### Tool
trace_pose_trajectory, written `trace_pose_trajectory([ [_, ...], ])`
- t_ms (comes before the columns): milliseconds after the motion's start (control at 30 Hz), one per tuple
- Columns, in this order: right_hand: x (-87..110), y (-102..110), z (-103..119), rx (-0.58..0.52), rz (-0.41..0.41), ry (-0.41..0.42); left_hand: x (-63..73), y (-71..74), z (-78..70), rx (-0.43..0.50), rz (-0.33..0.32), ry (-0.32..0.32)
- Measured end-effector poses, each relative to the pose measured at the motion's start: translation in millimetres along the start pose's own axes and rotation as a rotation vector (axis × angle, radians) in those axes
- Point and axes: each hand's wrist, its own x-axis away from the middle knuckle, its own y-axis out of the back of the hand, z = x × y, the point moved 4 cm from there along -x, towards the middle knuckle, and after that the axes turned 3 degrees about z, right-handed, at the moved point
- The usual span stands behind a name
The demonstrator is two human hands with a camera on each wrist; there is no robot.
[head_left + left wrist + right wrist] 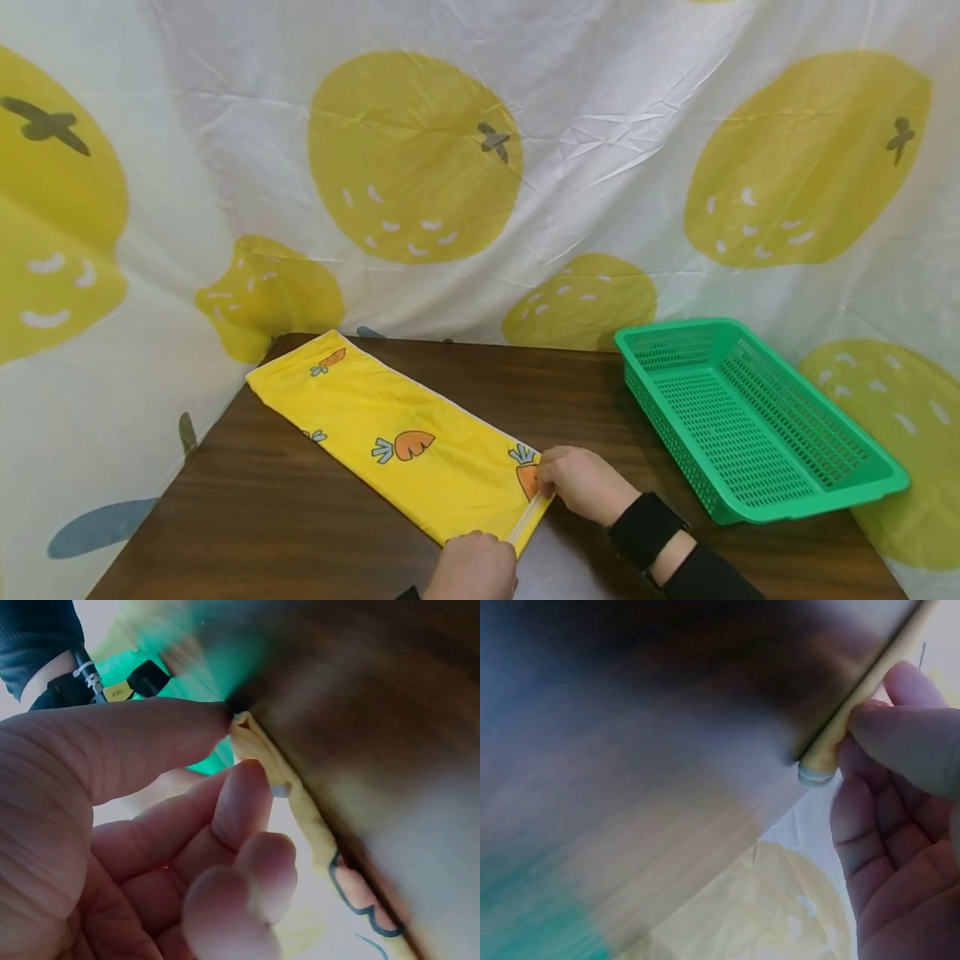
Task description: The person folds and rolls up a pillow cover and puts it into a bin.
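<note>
A yellow carrot-print cloth (420,425), folded into a long strip with white edging, lies slantwise over the table. At its near end, my left hand (474,567) pinches one corner; in the left wrist view the thumb and index finger (244,799) meet at the fabric's edge (300,799). My right hand (585,483) pinches the other near corner, which shows as a rolled edge (826,754) beside the thumb in the right wrist view. A narrow white-edged fold runs between the two hands. From the head, the left fingertips are hidden behind the knuckles.
To the right stands a green plastic basket (765,510) with slatted sides, close to my right forearm. The brown wooden table (300,517) ends at the back and left against a white sheet (600,150) printed with lemons.
</note>
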Motion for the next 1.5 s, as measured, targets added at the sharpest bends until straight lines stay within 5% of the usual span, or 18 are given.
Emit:
trace_pose_trajectory([
  [200, 7.6, 6.1, 6.6, -0.002, 0.059, 0.013, -16.5, -25.1, 7.4, 0.005, -0.057, -0.028],
  [333, 9.4, 10.0, 11.5, 0.051, 0.114, 0.047, -24.5, -35.2, 12.3, 0.004, -0.04, -0.033],
  [567, 8.7, 6.7, 24.1, 0.383, 0.065, 0.217, 2.1, 2.9, -1.0, 0.05, 0.05, 0.039],
  [767, 5.8, 2.8, 30.4, 0.504, 0.049, 0.231, 0.2, 1.2, 2.0, 0.051, 0.045, 0.031],
  [967, 5.9, 4.9, 29.8, 0.481, -0.006, 0.223, -11.5, -15.6, 7.1, 0.009, 0.02, 0.001],
  [1167, 9.6, 2.4, 24.5, 0.399, -0.054, 0.236, 3.2, 4.3, 3.5, 0.041, 0.042, 0.055],
  [1500, 7.7, -1.4, 0.6, 0.232, -0.053, 0.155, 23.9, 27.9, 10.2, 0.156, -0.131, -0.017],
])
